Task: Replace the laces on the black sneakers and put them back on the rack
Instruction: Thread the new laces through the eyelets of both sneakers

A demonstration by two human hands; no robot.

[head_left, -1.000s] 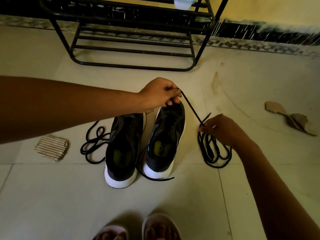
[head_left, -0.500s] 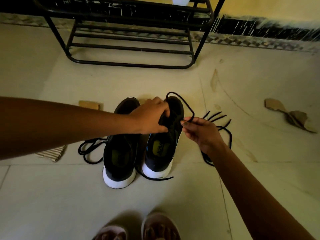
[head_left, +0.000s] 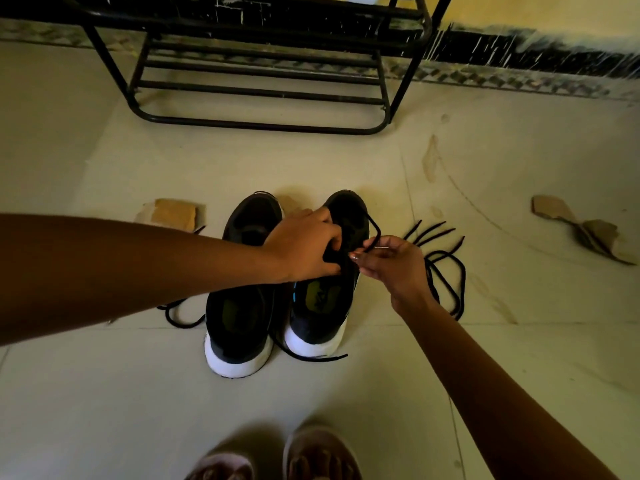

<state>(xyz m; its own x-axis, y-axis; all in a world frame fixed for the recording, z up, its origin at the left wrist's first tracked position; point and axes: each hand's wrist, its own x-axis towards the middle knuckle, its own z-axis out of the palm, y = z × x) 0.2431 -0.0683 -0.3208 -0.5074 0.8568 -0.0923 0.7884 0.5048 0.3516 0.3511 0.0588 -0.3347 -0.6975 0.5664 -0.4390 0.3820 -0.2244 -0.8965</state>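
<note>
Two black sneakers with white heels stand side by side on the floor, the left sneaker [head_left: 242, 306] and the right sneaker [head_left: 325, 299]. My left hand [head_left: 304, 245] grips the tongue area of the right sneaker. My right hand [head_left: 391, 261] pinches a black lace [head_left: 375, 230] that loops up over that sneaker's toe end. More black lace [head_left: 446, 275] lies coiled on the floor just right of my right hand. Another lace [head_left: 180, 317] lies left of the left sneaker, partly hidden under my forearm.
A black metal shoe rack [head_left: 263, 95] stands against the wall beyond the sneakers. Cardboard scraps lie at the left [head_left: 169, 213] and far right [head_left: 581, 226]. My sandalled feet [head_left: 277, 459] are at the bottom edge. A lace end [head_left: 311, 356] trails behind the heels.
My left hand dropped from holding the lace up and now grips the right sneaker. My right hand moved left from the coiled lace to the sneaker, carrying the lace as a loop.
</note>
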